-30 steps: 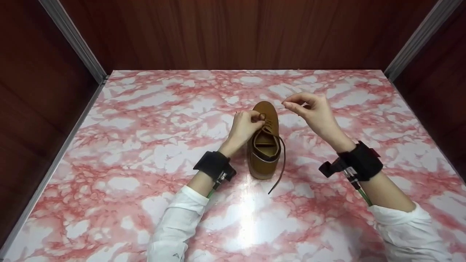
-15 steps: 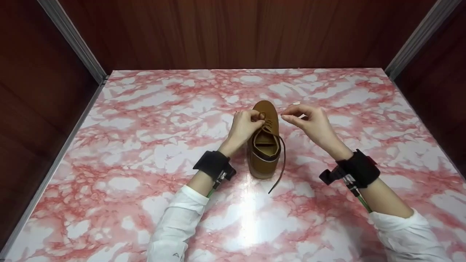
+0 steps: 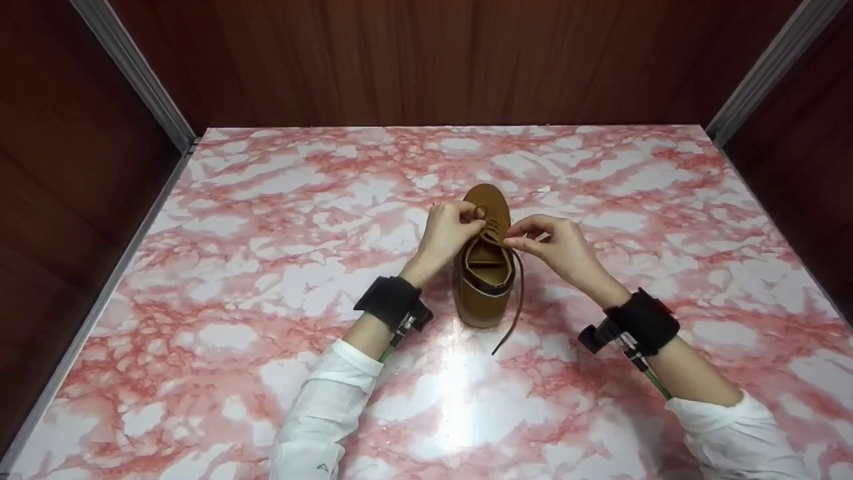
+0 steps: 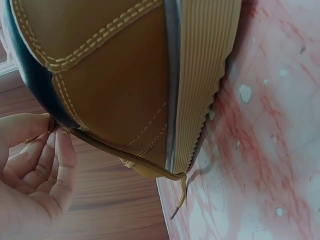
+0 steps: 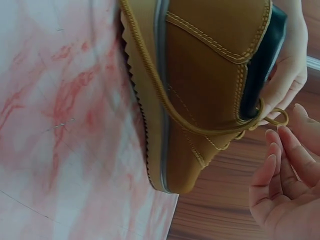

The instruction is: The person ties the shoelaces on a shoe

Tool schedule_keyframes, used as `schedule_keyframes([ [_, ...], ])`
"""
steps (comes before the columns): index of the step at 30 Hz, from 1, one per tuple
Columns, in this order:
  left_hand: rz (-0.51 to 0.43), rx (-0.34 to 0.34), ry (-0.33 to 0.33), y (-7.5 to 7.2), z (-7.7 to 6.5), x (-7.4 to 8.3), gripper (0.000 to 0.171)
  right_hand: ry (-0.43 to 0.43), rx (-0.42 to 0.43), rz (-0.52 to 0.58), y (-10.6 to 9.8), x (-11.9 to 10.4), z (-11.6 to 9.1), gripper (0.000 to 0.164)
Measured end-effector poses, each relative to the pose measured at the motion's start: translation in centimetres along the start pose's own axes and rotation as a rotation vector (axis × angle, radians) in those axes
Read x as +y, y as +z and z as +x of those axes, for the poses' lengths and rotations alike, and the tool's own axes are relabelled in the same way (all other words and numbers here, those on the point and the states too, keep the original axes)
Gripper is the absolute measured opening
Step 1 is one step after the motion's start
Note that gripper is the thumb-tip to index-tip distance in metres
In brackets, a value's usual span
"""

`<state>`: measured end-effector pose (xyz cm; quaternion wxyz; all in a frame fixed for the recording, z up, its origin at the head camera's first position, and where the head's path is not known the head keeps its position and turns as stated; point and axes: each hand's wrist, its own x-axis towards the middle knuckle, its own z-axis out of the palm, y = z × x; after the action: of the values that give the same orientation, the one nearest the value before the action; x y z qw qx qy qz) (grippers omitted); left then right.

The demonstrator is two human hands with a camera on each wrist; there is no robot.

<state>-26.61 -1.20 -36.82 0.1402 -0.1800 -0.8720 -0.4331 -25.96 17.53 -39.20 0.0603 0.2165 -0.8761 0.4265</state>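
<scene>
A tan-brown lace-up shoe (image 3: 482, 310) stands upright on the table, toe pointing away. My left hand (image 3: 445, 233) pinches the shoelace (image 4: 110, 150) over the tongue, and a small loop (image 3: 480, 212) shows at its fingertips. The other lace end (image 3: 522, 287) runs down the shoe's right side onto the table. My right hand (image 3: 565, 253) is beside the lacing at right, finger and thumb tips near the lace. In the right wrist view that hand (image 5: 292, 175) has a small gap between thumb and fingers, close to the loop (image 5: 284, 119), with no lace visibly gripped.
The table top (image 3: 253, 267) has a red and white marbled pattern. Dark wood panels (image 3: 426, 60) stand behind it and at both sides, with grey metal strips (image 3: 133, 73) at the corners. Black camera straps (image 3: 393, 300) wrap both wrists.
My right hand has moved down and left, from beside the toe to near the lace at the shoe's opening. The left hand and the shoe have stayed put.
</scene>
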Motion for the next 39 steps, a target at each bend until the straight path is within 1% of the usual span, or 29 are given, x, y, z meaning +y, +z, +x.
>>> schedule_keyframes([
  [1, -0.005, -0.001, -0.003, 0.0, 0.0, 0.0, 0.004, -0.013, -0.015, 0.041, -0.1, -0.7, -0.1, 0.02],
  [4, -0.02, -0.003, -0.009, 0.1, 0.0, 0.0, 0.003, -0.031, -0.018, 0.049, -0.4, -3.4, -0.9, 0.02],
  [7, -0.027, -0.006, -0.016, 0.1, 0.0, 0.0, 0.003, -0.053, -0.026, 0.032, -0.3, -3.7, -1.0, 0.021],
  [8, -0.025, -0.007, -0.011, 0.1, 0.0, 0.0, 0.003, -0.038, -0.017, -0.01, -0.3, -4.2, -1.2, 0.022],
  [9, -0.021, -0.008, -0.009, 0.1, 0.0, -0.1, 0.003, -0.038, -0.016, -0.02, -0.2, -4.2, -1.2, 0.023],
  [11, -0.017, -0.012, -0.005, 0.0, 0.0, 0.0, 0.003, -0.039, -0.018, -0.035, 0.0, -3.4, -1.0, 0.025],
  [14, -0.005, -0.012, 0.007, 0.0, 0.0, 0.0, 0.004, -0.03, -0.016, -0.037, 0.2, -3.2, -1.0, 0.025],
  [24, 0.009, -0.001, 0.005, 0.1, 0.0, 0.0, 0.004, -0.03, 0.005, -0.041, 0.4, -3.0, -1.0, 0.023],
  [31, 0.008, 0.0, -0.004, 0.2, 0.1, -0.1, 0.004, 0.005, 0.007, -0.065, 0.0, -3.4, -0.9, 0.018],
  [39, -0.015, 0.001, -0.018, 0.1, -0.1, -0.1, 0.004, -0.005, 0.069, -0.112, -0.6, -4.1, -0.5, 0.017],
])
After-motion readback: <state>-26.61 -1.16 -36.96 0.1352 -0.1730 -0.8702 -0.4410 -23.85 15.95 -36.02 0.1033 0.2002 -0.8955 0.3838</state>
